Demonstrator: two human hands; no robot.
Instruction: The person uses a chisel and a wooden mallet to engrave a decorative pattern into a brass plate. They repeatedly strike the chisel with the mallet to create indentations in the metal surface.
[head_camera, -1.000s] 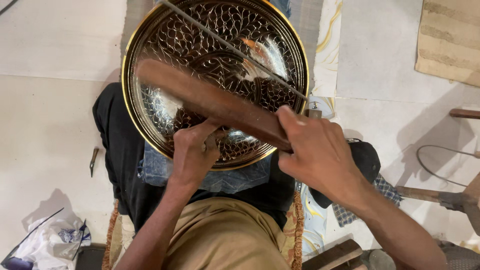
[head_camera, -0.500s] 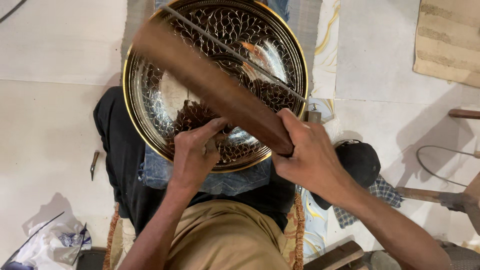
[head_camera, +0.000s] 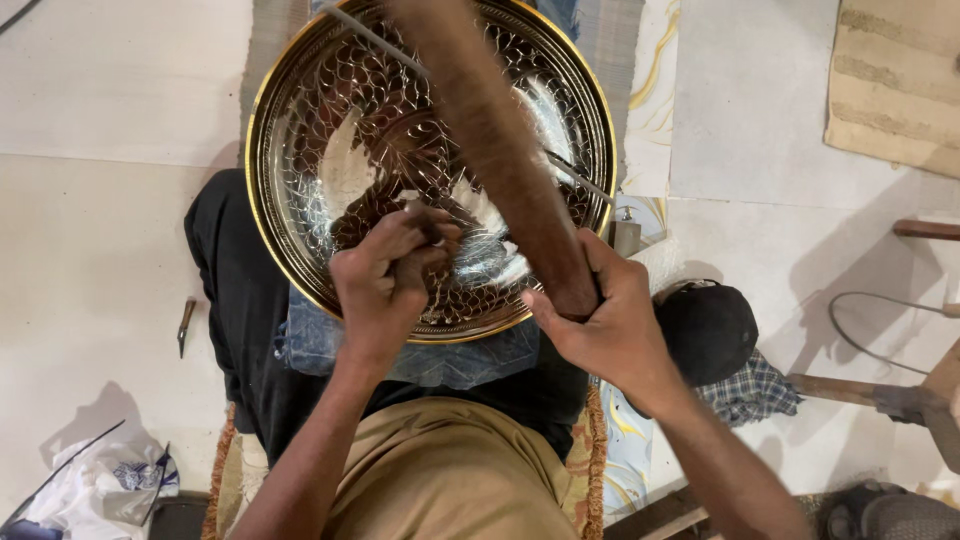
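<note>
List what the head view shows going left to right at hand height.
Small metal tool on the floor → left hand pinching something on the engraved tray → right hand gripping the wooden bat → black cap → wire loop.

A round black cap (head_camera: 708, 328) lies on the pale tiled floor (head_camera: 110, 220), just beside a checked blue cloth (head_camera: 752, 392). A tan woven mat (head_camera: 893, 85) sits at the upper right. A crumpled white plastic bag (head_camera: 105, 485) lies at the lower left, with a small dark metal tool (head_camera: 185, 322) above it. A thin wire loop (head_camera: 875, 325) curves at the right.
</note>
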